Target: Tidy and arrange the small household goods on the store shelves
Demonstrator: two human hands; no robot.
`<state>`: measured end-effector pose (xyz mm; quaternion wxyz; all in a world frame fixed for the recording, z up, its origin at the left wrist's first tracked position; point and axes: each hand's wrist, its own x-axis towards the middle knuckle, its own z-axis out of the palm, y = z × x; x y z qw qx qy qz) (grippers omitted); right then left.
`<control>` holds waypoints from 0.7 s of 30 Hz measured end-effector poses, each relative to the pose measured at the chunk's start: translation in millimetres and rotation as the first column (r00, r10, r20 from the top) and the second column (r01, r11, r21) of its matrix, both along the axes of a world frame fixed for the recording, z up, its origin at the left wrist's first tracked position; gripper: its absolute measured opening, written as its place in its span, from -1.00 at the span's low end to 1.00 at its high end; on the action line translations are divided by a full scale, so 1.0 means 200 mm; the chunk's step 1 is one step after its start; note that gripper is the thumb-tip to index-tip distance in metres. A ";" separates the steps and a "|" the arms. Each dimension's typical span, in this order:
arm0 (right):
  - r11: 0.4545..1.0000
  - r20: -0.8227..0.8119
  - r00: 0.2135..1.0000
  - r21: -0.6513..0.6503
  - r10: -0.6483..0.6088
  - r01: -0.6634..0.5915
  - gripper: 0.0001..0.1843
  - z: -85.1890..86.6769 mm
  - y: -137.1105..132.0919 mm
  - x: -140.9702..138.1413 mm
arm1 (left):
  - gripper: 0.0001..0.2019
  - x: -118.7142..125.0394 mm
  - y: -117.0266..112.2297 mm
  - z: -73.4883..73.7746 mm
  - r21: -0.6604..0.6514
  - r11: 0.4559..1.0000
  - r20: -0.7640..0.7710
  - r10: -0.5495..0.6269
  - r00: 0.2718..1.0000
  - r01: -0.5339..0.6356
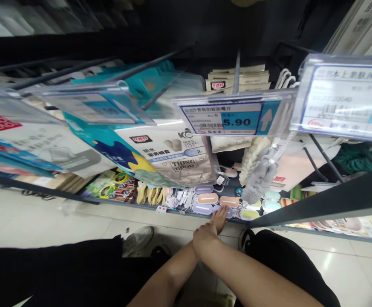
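On the low shelf, my left hand (pixel 220 218) reaches forward with its fingers stretched out over a purple oval item (pixel 226 212). Its fingertips appear to touch that item; nothing shows gripped in it. My right hand (pixel 204 237) lies across my left wrist with its fingers curled. What is inside the right hand is hidden. Beside the left hand lie orange ovals (pixel 208 198), each with a white bar, another purple oval (pixel 202 209), and a yellow oval (pixel 249 214) to the right.
Above hang packets (pixel 176 155) on metal hooks, a grey scrunched cloth piece (pixel 258 179) and price tags (pixel 226 119). Yellow tape rolls (pixel 107 191) sit left on the shelf. A dark shelf divider (pixel 320 194) slants at right. A shoe (pixel 138 239) shows on the tiled floor.
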<state>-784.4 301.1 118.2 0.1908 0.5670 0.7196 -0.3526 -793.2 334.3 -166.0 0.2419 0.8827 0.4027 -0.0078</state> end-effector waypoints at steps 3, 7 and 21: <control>0.996 0.052 0.996 -0.064 0.068 -0.064 -0.44 0.06 0.00 0.00 | -0.31 0.05 -0.03 0.01 -0.007 0.999 0.000 0.048 0.999 -0.048; 0.982 0.105 0.983 -0.131 0.148 -0.133 -0.32 0.14 0.00 -0.01 | -0.33 0.18 0.00 0.01 -0.018 0.966 -0.007 0.258 0.966 -0.258; 0.996 0.061 0.996 -0.066 0.066 -0.061 -0.36 0.17 0.02 0.01 | 0.14 0.34 0.00 0.05 0.108 0.692 -0.103 0.722 0.684 -0.714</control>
